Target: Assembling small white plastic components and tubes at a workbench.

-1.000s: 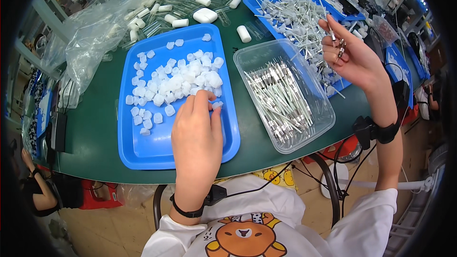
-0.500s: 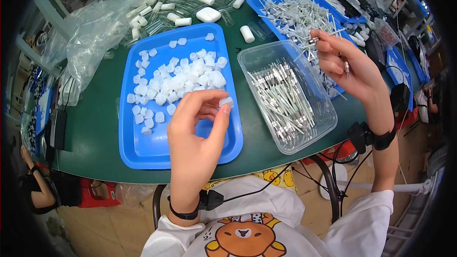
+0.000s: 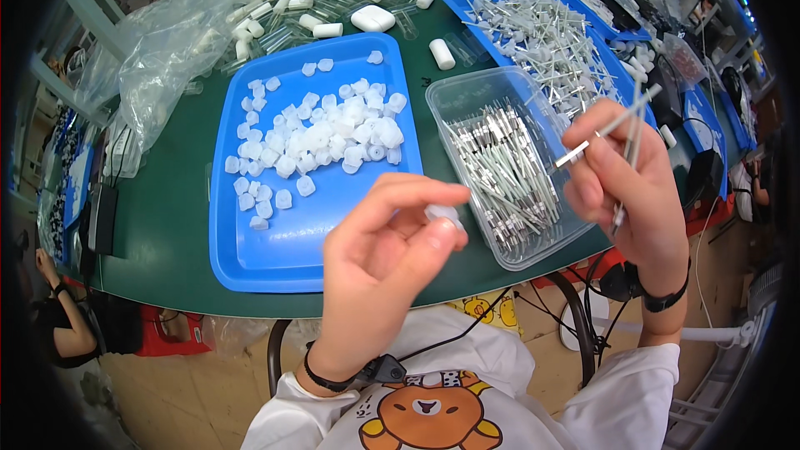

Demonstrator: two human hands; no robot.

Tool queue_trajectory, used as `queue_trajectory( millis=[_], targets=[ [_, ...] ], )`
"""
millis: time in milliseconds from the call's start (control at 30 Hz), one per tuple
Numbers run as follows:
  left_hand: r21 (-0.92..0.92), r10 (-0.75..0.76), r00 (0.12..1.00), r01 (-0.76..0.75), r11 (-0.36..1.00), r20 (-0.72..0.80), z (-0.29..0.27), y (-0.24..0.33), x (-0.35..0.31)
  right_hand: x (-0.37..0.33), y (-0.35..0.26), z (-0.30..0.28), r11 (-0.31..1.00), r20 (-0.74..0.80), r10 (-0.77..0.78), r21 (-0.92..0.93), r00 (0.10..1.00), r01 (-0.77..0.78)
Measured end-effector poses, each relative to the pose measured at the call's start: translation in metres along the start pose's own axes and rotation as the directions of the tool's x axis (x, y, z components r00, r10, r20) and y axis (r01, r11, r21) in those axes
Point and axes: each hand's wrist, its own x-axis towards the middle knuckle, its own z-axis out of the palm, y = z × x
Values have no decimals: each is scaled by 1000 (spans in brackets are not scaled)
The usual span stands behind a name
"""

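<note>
My left hand (image 3: 379,262) pinches a small translucent white plastic cap (image 3: 443,214) between thumb and fingertips, past the right edge of a blue tray (image 3: 275,271). A heap of similar caps (image 3: 333,133) lies in that tray. My right hand (image 3: 633,192) is closed on a few thin pale rods (image 3: 627,117) with metal ends. One of them points left toward the cap, apart from it; others stand up and hang down through the fingers. Between my hands is a clear plastic box (image 3: 518,262) with many such rods (image 3: 504,175) inside.
Behind the box, a second blue tray (image 3: 457,2) carries rods fitted with caps (image 3: 546,42). White cylinders (image 3: 442,54) and clear tubes lie across the back of the green table (image 3: 158,225). A clear plastic bag (image 3: 158,75) is at left. Another person's arm (image 3: 71,317) shows far left.
My left hand has moved right with the cap, away from the tray. My right hand has come lower, and the rods in it now show plainly, one pointing left.
</note>
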Motion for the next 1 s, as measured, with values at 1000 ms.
queue_trajectory(
  millis=[1000],
  targets=[
    [-154, -149, 957, 191, 969, 250, 23, -4, -19, -52, 19, 35, 846, 88, -491, -189, 867, 499]
  ],
)
